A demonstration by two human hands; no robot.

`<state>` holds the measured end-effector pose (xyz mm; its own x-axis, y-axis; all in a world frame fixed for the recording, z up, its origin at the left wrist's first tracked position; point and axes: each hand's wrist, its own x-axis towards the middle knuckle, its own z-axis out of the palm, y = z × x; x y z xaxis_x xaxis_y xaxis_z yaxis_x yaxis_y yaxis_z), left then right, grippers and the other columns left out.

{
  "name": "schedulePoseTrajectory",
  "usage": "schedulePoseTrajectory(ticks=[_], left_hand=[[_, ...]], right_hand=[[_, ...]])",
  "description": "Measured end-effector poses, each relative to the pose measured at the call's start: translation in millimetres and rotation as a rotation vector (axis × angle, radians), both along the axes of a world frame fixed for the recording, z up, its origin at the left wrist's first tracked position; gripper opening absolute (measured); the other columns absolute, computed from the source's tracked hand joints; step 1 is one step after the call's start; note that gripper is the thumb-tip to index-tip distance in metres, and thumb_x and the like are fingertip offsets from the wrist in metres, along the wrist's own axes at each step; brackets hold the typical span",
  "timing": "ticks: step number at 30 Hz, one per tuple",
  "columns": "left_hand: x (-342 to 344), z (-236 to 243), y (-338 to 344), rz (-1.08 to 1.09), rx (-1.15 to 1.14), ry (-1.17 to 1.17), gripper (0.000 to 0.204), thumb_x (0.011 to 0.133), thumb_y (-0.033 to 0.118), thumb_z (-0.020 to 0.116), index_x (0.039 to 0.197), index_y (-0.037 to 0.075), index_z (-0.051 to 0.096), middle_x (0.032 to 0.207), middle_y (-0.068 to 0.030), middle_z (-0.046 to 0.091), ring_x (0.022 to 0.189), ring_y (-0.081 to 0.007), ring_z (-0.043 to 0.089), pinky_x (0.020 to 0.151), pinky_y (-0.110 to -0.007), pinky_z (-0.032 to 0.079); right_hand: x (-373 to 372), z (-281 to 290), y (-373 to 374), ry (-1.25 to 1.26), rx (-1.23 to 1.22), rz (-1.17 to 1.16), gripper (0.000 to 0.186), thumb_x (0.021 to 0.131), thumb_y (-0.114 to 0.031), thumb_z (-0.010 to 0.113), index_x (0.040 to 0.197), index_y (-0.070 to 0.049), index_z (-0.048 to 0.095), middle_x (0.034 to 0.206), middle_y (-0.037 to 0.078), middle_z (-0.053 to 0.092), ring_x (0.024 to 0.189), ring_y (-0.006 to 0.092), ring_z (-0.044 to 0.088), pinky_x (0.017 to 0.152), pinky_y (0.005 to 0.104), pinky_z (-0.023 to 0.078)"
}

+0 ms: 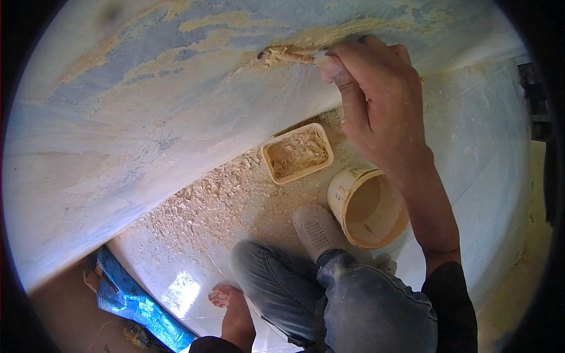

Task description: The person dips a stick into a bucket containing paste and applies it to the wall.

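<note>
My right hand (374, 106) is closed on the short handle of a putty-smeared scraping tool (291, 56), whose end touches the patchy wall (118, 117) on a band of beige putty. Below it, against the wall's foot, sits a rectangular plastic tub (297, 153) with crumbly beige paste inside. A round cream bucket (368, 209) stands below my right forearm, with a thin film of residue inside. My left hand (226, 297) is low at the left beside my knee, over the tiled floor, with its fingers apart and nothing visible in them.
Scraped flakes (194, 212) lie along the wall's foot. My jeans-clad legs and a pale perforated clog (312, 229) are beside the bucket. A crumpled blue tarp (141, 300) lies at the lower left. Dark objects (535, 100) stand at the far right edge.
</note>
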<state>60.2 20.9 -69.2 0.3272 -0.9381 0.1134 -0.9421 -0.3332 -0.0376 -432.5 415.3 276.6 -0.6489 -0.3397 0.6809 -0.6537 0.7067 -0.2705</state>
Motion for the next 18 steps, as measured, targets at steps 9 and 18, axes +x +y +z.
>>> schedulePoseTrajectory(ticks=[9, 18], left_hand=[[-5, 0, 8, -0.049, 0.035, -0.034, 0.053, 0.094, 0.043, 0.037, 0.136, 0.011, 0.04, 0.141, -0.0157, 0.039, 0.13, -0.0367, 0.036, 0.105, -0.051, 0.03], [-8, 6, 8, -0.014, 0.007, 0.032, 0.055, 0.094, 0.044, 0.038, 0.137, 0.01, 0.039, 0.141, -0.0163, 0.039, 0.13, -0.0361, 0.036, 0.105, -0.052, 0.029]], right_hand=[[-1, -4, 6, -0.019, 0.034, 0.056, 0.012, 0.093, -0.01, 0.052, 0.085, -0.004, 0.059, 0.072, 0.005, 0.061, 0.057, 0.0242, 0.049, 0.064, 0.0338, 0.033], [1, -6, 4, -0.041, -0.012, 0.106, 0.009, 0.093, -0.01, 0.052, 0.087, -0.005, 0.058, 0.065, 0.004, 0.059, 0.054, 0.0243, 0.044, 0.063, 0.0331, 0.035]])
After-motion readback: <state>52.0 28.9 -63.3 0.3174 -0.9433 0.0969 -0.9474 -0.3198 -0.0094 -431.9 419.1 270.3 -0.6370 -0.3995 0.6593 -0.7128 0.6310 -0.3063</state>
